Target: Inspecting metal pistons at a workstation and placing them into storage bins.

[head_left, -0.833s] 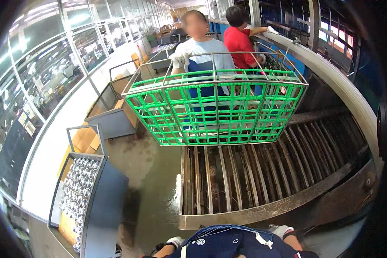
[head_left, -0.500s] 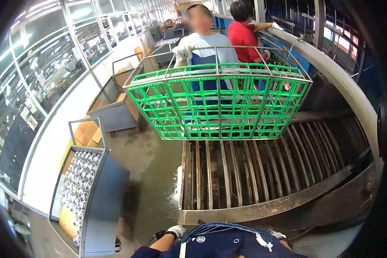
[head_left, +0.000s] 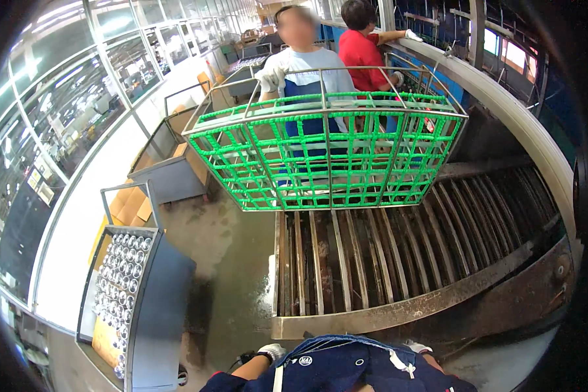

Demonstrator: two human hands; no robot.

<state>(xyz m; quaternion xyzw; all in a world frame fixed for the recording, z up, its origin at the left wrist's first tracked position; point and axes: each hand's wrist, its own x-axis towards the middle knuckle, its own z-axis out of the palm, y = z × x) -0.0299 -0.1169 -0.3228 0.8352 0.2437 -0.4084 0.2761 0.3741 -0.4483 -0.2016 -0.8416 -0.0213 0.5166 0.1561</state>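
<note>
Left hand in white glove, low by body, grip hidden, cannot tell. Right hand same, mostly covered. Green plastic grid basket with metal frame sits far off on rusty slatted conveyor. Shiny round cans fill grey cart at left.

Green wire baskets: one
Grey carts: two, one holding metal cans, one holding cardboard
Other people: two, one in pale blue, one in red
Gloved hands of the wearer: two, left, right
</note>
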